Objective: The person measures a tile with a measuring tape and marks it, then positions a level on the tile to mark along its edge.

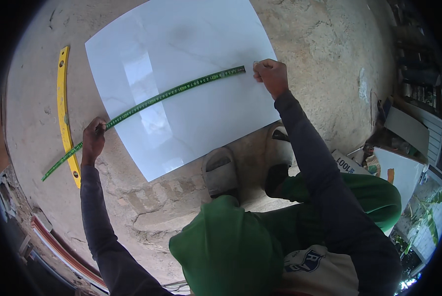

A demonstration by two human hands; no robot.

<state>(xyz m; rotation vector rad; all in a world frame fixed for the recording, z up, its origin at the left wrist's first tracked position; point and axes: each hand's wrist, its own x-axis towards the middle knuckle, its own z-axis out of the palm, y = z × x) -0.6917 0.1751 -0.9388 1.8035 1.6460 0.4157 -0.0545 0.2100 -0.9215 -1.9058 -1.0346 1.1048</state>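
A large glossy white tile [221, 108] with faint grey veins lies on the rough concrete floor. Diagonally across it runs a green measuring tape strip [174, 90], whose far end lies on the tile short of the right edge. My left hand [94, 139] pinches the strip just off the tile's left edge, and the strip's near end carries on beyond the hand. By the tile's right edge, a little past the strip's end, is my right hand [271, 76] with its fingers curled closed. Whatever it pinches, if anything, is too small to make out.
A yellow spirit level [63, 108] lies to the left, with the strip crossing over its lower part. My sandalled feet [220, 172] are close to the tile's near edge. Boxes [346, 163] and stacked panels [408, 123] stand at the right.
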